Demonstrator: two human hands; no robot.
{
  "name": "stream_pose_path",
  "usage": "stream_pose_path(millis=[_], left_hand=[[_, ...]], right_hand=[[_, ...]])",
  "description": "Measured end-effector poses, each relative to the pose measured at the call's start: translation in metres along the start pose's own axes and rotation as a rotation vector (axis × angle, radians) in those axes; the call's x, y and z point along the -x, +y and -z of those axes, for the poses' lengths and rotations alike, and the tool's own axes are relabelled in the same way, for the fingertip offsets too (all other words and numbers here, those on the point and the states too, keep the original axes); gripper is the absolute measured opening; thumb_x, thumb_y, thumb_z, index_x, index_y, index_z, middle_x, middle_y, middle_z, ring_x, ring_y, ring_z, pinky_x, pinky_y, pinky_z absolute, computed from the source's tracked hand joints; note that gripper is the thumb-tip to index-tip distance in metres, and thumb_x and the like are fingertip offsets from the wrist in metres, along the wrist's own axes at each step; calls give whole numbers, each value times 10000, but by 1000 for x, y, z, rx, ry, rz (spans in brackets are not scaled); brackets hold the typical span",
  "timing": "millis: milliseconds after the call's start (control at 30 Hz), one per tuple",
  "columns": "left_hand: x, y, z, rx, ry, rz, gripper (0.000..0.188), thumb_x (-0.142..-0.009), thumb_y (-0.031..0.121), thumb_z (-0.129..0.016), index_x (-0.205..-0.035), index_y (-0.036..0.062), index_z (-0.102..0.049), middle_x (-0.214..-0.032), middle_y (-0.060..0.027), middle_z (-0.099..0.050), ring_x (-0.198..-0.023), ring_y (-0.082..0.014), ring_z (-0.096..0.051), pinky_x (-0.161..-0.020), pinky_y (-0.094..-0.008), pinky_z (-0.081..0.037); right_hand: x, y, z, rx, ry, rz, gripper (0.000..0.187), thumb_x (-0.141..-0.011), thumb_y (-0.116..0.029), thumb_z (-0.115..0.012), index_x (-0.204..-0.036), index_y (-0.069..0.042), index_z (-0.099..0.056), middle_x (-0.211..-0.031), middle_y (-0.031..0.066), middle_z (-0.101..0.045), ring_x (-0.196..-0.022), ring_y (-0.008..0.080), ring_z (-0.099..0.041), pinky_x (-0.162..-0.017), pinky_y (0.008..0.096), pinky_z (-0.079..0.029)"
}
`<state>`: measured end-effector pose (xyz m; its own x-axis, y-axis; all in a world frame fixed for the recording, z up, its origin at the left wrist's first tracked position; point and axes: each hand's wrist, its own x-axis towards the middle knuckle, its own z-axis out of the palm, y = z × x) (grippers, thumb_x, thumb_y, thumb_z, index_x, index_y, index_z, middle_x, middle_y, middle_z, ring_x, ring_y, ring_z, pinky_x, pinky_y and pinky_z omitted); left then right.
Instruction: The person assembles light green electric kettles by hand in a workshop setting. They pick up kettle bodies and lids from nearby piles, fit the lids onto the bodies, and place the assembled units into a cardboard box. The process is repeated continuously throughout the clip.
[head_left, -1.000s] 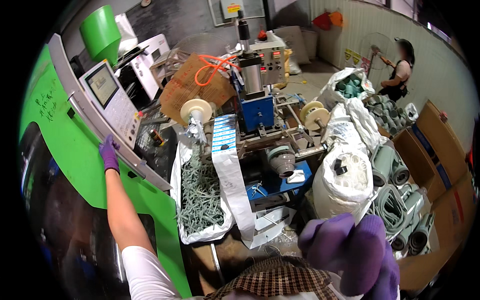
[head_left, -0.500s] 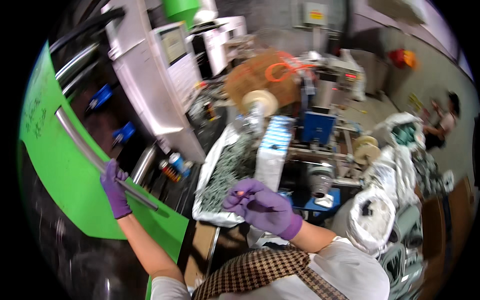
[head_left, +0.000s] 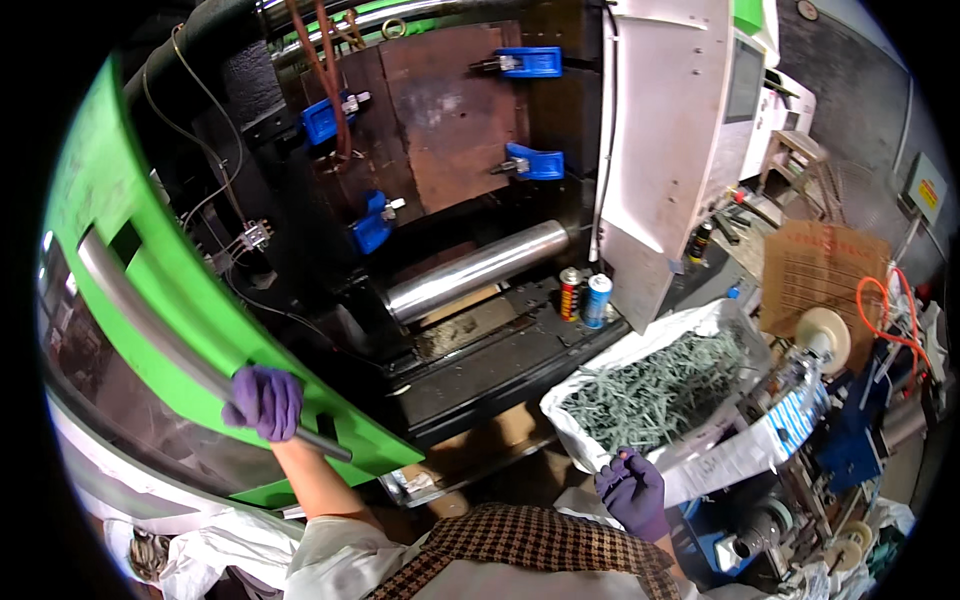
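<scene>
My left hand [head_left: 265, 402], in a purple glove, is wrapped round the lower part of a long grey bar handle [head_left: 165, 320]. That handle is fixed to a green machine door [head_left: 95, 165] with a dark window. My right hand [head_left: 635, 495], also gloved in purple, hovers at the near edge of a white-lined bin [head_left: 568, 425]. Its fingers are curled in, and whatever they may hold is too small or hidden to name. Thin grey-green plastic pieces [head_left: 660, 390] fill the bin. Beyond the door, the machine's interior shows a brown metal block [head_left: 455, 120] held by blue clamps [head_left: 530, 62].
A shiny steel bar [head_left: 480, 270] crosses the machine's lower opening. Two spray cans [head_left: 597, 300] stand on its ledge. A white panel [head_left: 665, 150] rises behind them. Right of the bin are a cardboard sheet [head_left: 820, 280], a cream spool [head_left: 822, 340] and another machine [head_left: 850, 440].
My view has swung left, bringing the machine's interior into sight. My right hand has come down closer to my body. My left hand keeps its hold on the handle.
</scene>
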<state>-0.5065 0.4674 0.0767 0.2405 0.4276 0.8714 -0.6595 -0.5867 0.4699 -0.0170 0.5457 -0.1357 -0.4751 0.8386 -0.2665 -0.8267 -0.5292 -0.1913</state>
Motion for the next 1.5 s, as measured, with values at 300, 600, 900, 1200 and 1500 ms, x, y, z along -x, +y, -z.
stream_pose_path(millis=[300, 600, 900, 1200, 1500], left_hand=[[48, 105, 7, -194, -5, 48, 373, -977, 257, -575, -660, 64, -536, -498, -100, -606, -373, -203, -594, -380, -304, -534], [46, 116, 57, -87, -14, 81, 436, -958, 329, -605, -729, -41, -617, -615, -200, -641, -482, -311, -646, -482, -435, -570], [-4, 75, 105, -65, 101, 219, 398, -1016, 322, -505, -830, 66, -746, -799, -132, -706, -680, -263, -672, -646, -387, -567], [-21, 45, 179, -76, 205, 262, 347, -1001, 333, -517, -895, 76, -727, -787, -112, -699, -670, -252, -669, -654, -384, -573], [-27, 24, 236, -151, 328, 289, 303, -983, 326, -534, -919, 84, -704, -774, -97, -691, -656, -234, -664, -668, -375, -573]], right_hand=[[-143, 51, -50, 146, -86, -187, 181, -935, -146, -543, -1069, -41, -601, -746, 26, -536, -734, 197, -521, -735, 340, -447], [-292, 132, -143, 369, -326, -212, 204, -983, -51, -469, -1150, -29, -583, -936, 48, -577, -852, 156, -560, -849, 340, -502], [-415, 174, -218, 668, -524, -79, 209, -989, -74, -515, -1172, -9, -593, -1036, 76, -622, -978, 143, -611, -896, 315, -524], [-570, 176, -304, 1155, -498, 66, 237, -956, -168, -644, -1166, -58, -641, -1067, 28, -664, -943, 131, -630, -892, 262, -512], [-873, 222, -450, 1720, -187, 748, 835, -844, -642, -629, -1338, 25, -538, -1259, 298, -601, -1191, 392, -585, -1027, 429, -438]])
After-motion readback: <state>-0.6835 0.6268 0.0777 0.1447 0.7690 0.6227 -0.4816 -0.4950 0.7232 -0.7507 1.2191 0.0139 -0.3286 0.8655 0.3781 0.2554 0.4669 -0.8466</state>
